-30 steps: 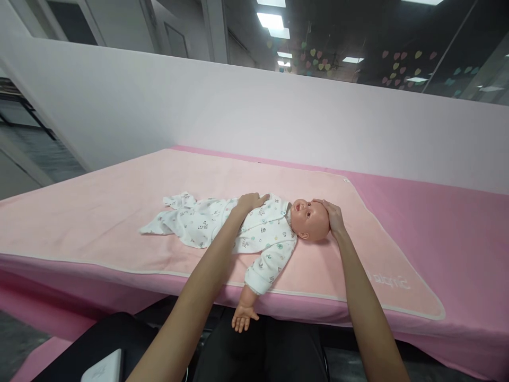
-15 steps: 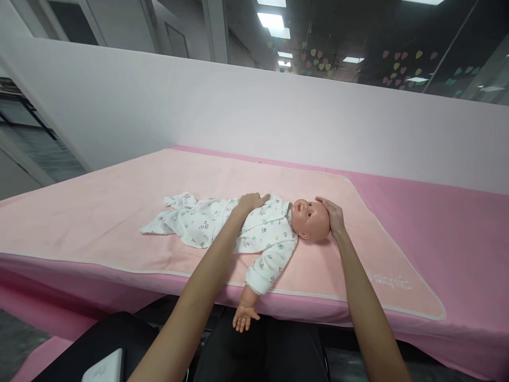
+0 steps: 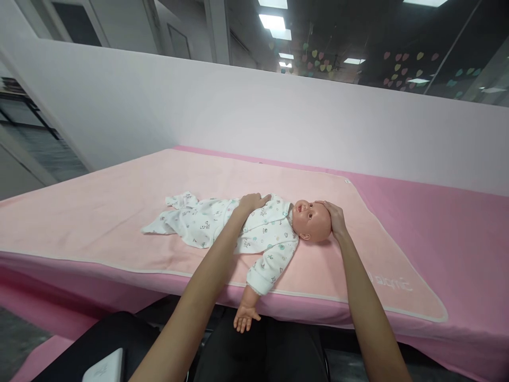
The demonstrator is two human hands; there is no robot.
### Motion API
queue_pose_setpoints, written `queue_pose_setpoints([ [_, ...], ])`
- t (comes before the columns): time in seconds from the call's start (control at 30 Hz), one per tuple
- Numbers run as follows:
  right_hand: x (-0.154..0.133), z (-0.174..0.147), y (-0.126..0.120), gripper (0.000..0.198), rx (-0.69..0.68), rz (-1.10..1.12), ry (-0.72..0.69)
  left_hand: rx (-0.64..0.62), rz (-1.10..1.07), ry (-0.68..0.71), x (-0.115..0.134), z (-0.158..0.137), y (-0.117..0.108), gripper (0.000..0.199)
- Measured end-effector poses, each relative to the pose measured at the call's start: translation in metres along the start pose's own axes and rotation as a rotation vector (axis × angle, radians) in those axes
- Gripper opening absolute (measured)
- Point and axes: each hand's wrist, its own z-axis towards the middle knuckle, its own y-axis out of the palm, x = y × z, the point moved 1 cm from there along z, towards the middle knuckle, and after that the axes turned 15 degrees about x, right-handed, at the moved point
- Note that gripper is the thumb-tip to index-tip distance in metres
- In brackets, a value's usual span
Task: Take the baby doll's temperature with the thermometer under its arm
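A baby doll (image 3: 270,228) in a white patterned outfit lies on its back on a peach mat (image 3: 119,201). Its head (image 3: 314,222) points right and its empty-looking trouser legs trail left. One doll arm (image 3: 248,302) hangs over the table's front edge. My left hand (image 3: 252,202) rests on the doll's front around the chest and belly, thumb stretched toward the head; its other fingers are partly hidden. Against the top of the doll's head lies my right hand (image 3: 335,216), its fingers extended along the far side. The doll's other arm is hidden.
A pink cloth (image 3: 449,239) covers the table beneath the mat. Behind it stands a white partition (image 3: 254,116) with a dark window (image 3: 377,48) above. At lower left, a white flat device (image 3: 104,367) lies on a black surface.
Both hands keep their places on the doll, which has not visibly moved. The whole view has shifted very slightly.
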Motion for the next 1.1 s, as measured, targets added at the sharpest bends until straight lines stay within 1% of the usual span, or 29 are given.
queue_pose_setpoints([
  [0.17, 0.0, 0.0, 0.0, 0.026, 0.007, 0.008, 0.001, 0.005, 0.003, -0.005, -0.001, 0.002, 0.002, 0.071],
  [0.33, 0.0, -0.001, 0.0, 0.031, -0.003, 0.0, 0.016, 0.008, -0.026, -0.01, 0.0, 0.0, 0.0, 0.069],
  [0.43, 0.002, 0.0, 0.0, 0.034, 0.046, -0.009, -0.009, 0.037, -0.053, -0.035, 0.001, -0.003, -0.001, 0.063],
  [0.5, 0.002, 0.001, -0.001, 0.038, 0.082, -0.006, -0.039, 0.138, -0.102, -0.039, 0.001, -0.004, -0.002, 0.053],
  [0.53, 0.002, 0.002, -0.001, 0.039, 0.09, -0.003, -0.047, 0.221, -0.16, -0.032, 0.001, -0.005, -0.003, 0.047],
  [0.6, 0.002, 0.002, -0.001, 0.038, 0.074, -0.005, -0.035, 0.41, -0.372, -0.024, 0.001, -0.007, -0.007, 0.036],
  [0.63, 0.002, 0.002, -0.001, 0.036, 0.06, -0.008, -0.019, 0.476, -0.517, -0.024, 0.001, -0.008, -0.009, 0.033],
  [0.67, 0.002, 0.001, -0.001, 0.035, 0.043, -0.009, -0.003, 0.505, -0.671, -0.02, 0.003, -0.011, -0.012, 0.031],
  [0.7, 0.002, 0.001, -0.001, 0.035, 0.029, -0.009, 0.012, 0.484, -0.816, -0.003, 0.005, -0.014, -0.015, 0.031],
  [0.73, 0.002, 0.001, 0.0, 0.035, 0.021, -0.005, 0.024, 0.417, -0.935, 0.029, 0.008, -0.018, -0.017, 0.031],
  [0.77, 0.002, 0.0, 0.0, 0.035, 0.018, 0.0, 0.033, 0.314, -1.015, 0.087, 0.012, -0.023, -0.019, 0.033],
  [0.8, 0.002, 0.0, 0.0, 0.035, 0.022, 0.009, 0.038, 0.194, -1.038, 0.163, 0.017, -0.028, -0.02, 0.033],
  [0.87, 0.003, 0.0, 0.001, 0.034, 0.034, 0.024, 0.045, 0.0, -0.943, 0.315, 0.027, -0.04, -0.019, 0.034],
  [0.9, 0.003, 0.0, 0.001, 0.033, 0.04, 0.026, 0.048, -0.029, -0.867, 0.359, 0.03, -0.045, -0.018, 0.035],
  [0.97, 0.003, -0.001, 0.0, 0.031, 0.044, 0.029, 0.051, -0.009, -0.774, 0.389, 0.035, -0.052, -0.015, 0.034],
  [1.03, 0.003, -0.001, 0.0, 0.03, 0.041, 0.035, 0.057, 0.016, -0.793, 0.362, 0.036, -0.053, -0.013, 0.03],
  [1.1, 0.004, -0.001, 0.0, 0.031, 0.037, 0.041, 0.054, 0.008, -0.887, 0.292, 0.035, -0.051, -0.011, 0.032],
])
